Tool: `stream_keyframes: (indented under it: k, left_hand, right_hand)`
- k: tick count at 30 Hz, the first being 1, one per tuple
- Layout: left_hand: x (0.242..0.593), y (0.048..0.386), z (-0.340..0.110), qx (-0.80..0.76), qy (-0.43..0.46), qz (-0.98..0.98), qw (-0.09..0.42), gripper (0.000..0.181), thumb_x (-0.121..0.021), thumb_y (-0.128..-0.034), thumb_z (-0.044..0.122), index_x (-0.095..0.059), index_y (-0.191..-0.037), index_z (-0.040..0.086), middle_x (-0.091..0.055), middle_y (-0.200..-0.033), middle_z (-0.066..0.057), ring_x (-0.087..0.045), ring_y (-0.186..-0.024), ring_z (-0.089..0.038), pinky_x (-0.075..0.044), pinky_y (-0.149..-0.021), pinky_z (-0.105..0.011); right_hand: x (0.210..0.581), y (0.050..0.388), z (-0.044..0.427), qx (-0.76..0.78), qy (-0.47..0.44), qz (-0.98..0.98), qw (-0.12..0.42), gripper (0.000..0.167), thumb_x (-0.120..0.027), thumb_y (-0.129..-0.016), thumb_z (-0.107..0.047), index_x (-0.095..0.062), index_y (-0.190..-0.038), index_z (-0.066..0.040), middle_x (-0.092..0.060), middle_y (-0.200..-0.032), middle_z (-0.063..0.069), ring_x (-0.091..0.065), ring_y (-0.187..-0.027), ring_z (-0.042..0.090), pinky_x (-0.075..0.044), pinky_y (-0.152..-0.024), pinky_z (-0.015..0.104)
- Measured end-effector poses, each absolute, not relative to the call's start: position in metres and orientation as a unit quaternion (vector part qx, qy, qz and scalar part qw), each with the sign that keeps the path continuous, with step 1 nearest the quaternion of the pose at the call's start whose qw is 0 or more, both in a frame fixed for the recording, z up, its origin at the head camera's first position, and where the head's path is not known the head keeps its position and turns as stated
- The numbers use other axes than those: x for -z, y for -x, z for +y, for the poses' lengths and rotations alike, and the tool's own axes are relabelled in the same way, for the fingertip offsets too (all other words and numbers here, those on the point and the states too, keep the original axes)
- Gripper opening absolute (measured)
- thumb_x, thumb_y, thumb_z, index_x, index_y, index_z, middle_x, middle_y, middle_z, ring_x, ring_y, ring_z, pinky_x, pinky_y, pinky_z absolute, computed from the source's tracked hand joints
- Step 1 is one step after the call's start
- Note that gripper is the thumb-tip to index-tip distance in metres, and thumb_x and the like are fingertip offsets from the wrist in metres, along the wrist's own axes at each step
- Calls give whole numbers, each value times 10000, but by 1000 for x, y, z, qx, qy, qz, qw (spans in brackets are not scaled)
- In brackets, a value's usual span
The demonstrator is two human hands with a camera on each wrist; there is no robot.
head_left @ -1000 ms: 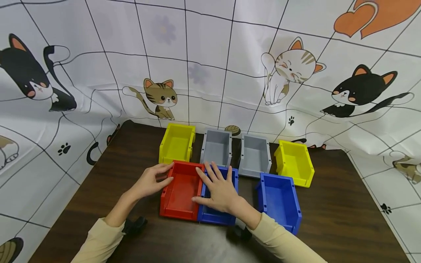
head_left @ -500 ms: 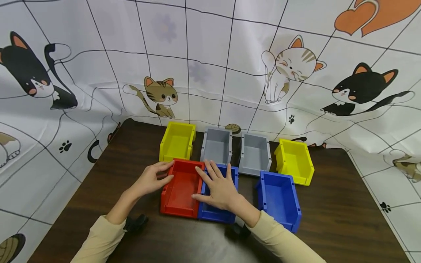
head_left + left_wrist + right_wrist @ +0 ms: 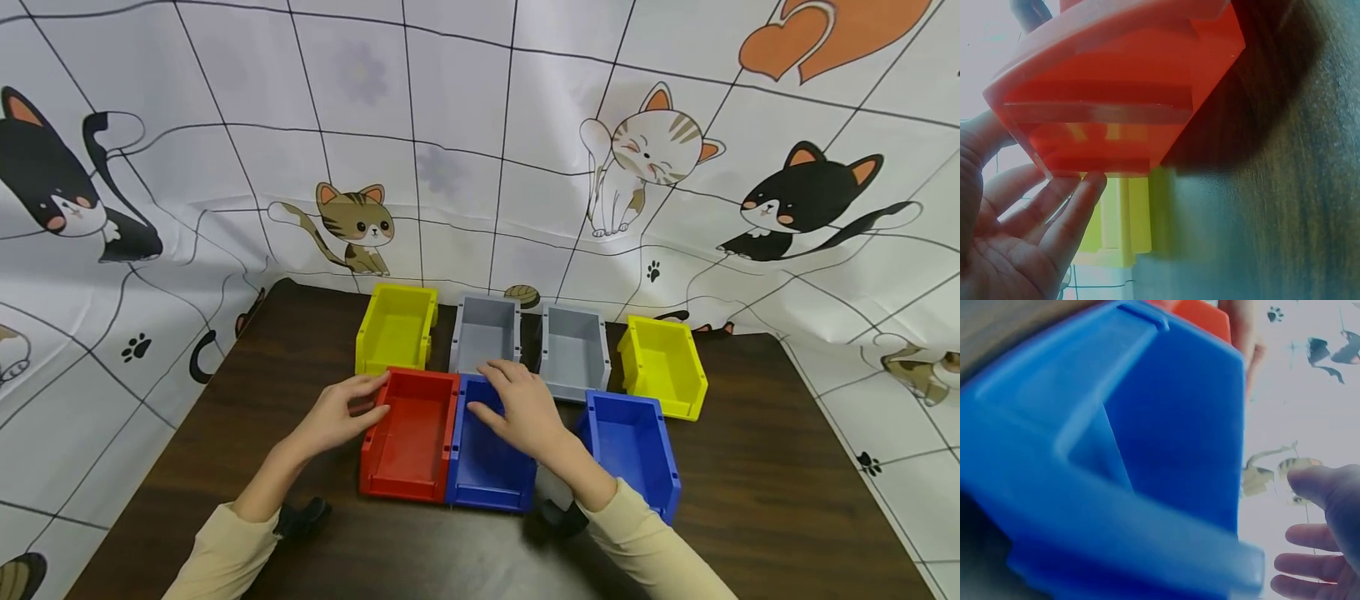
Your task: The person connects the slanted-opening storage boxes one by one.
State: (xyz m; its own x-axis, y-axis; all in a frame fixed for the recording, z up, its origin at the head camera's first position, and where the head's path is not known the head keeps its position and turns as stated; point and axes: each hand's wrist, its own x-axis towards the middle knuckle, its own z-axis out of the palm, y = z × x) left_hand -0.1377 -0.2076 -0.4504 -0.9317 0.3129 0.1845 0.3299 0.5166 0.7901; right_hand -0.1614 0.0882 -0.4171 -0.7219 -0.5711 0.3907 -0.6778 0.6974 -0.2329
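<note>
A red plastic bin (image 3: 411,433) sits on the dark wooden table, side by side with a blue bin (image 3: 491,454). My left hand (image 3: 333,421) holds the red bin at its left wall near the back corner. In the left wrist view, the fingertips (image 3: 1094,181) touch the wall's outside while the thumb reaches over the rim. My right hand (image 3: 528,412) hovers over the blue bin's right side, fingers loosely bent. The right wrist view shows that hand's fingers (image 3: 1310,565) apart from the blue bin (image 3: 1179,419), gripping nothing.
Behind stand a yellow bin (image 3: 396,329), two grey bins (image 3: 486,333) and another yellow bin (image 3: 663,367). A second blue bin (image 3: 630,450) is right of my right hand. A cat-patterned cloth (image 3: 465,167) hangs behind the table (image 3: 780,467).
My right hand has lifted off the two bins' adjoining walls and shifted right, its spread fingers drawing together. My left hand keeps its place on the red bin. The head view has shifted slightly.
</note>
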Motion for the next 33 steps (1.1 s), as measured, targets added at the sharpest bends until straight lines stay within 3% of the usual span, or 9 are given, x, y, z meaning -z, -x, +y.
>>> stream_keyframes:
  k: [3, 8, 14, 22, 33]
  left_hand:
    - [451, 140, -208, 451, 194, -871, 19, 531, -692, -833, 36, -488, -1310, -79, -557, -1226, -240, -574, -1073, -363, -525, -813, -387]
    - [454, 140, -208, 446, 197, -873, 25, 536, -695, -826, 25, -491, -1312, -70, -557, -1237, -236, -573, -1081, -353, -528, -809, -370]
    - [455, 141, -208, 445, 200, -872, 27, 536, -696, -823, 20, -493, -1311, -69, -554, -1239, -239, -565, -1090, -359, -529, -807, -377]
    - [454, 141, -209, 448, 196, -872, 22, 538, -693, -825, 19, -488, -1315, -70, -545, -1251, -244, -558, -1101, -368, -523, -816, -385]
    - [454, 142, -209, 450, 201, -870, 24, 530, -691, -827, 19, -492, -1310, -74, -540, -1257, -248, -554, -1104, -372, -524, -815, -385]
  right_hand:
    - [414, 164, 97, -211, -336, -898, 190, 425, -718, -827, -276, -627, -1169, -40, -613, -1149, 109, -561, -1058, 278, -511, -807, 450]
    - [411, 164, 112, -225, -323, -895, 209, 412, -739, -809, -222, -629, -1154, -26, -624, -1117, 108, -588, -1016, 263, -523, -814, 400]
    - [409, 160, 133, -236, -284, -906, 208, 465, -761, -789, -200, -606, -1190, -20, -626, -1134, 144, -578, -1049, 310, -512, -840, 452]
    - [410, 154, 161, -247, -246, -910, 222, 464, -763, -770, -152, -601, -1178, -1, -628, -1117, 154, -576, -1019, 322, -541, -738, 470]
    - [409, 140, 208, -262, -167, -929, 203, 455, -734, -809, -130, -575, -1208, 21, -599, -1159, 208, -567, -1030, 367, -501, -813, 516]
